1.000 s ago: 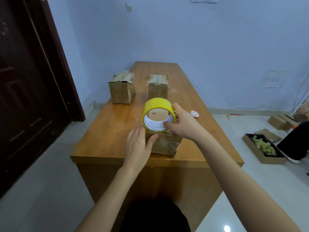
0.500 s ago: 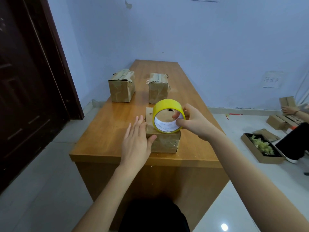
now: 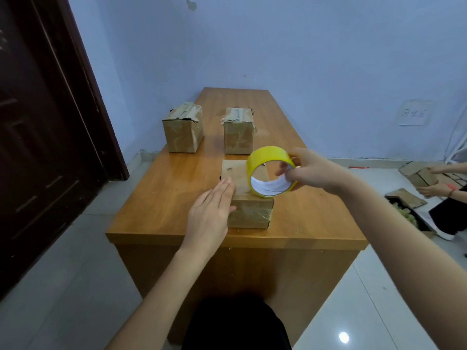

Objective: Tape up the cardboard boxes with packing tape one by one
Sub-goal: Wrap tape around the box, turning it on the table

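The right hand (image 3: pixel 312 171) grips the yellow tape roll (image 3: pixel 271 171), its fingers (image 3: pixel 281 170) curled through the core and the thumb on the outer rim; the roll stands on edge, its low rim at the near top edge of the nearest cardboard box (image 3: pixel 246 195), toward that box's 3 o'clock side; the left hand (image 3: pixel 209 210) lies flat with straight fingers, pressing on the box's 9 o'clock top edge and side, holding nothing; this box sits near the front edge of the wooden counter (image 3: pixel 177 193); at 12 o'clock from it, well apart, stands a second box (image 3: pixel 238 131) with tape across its top; at 11 o'clock stands a third box (image 3: pixel 183 130), likewise taped; at 3 o'clock, off the counter, another person's hands (image 3: pixel 433 180) hold cardboard over the floor (image 3: pixel 379 286).
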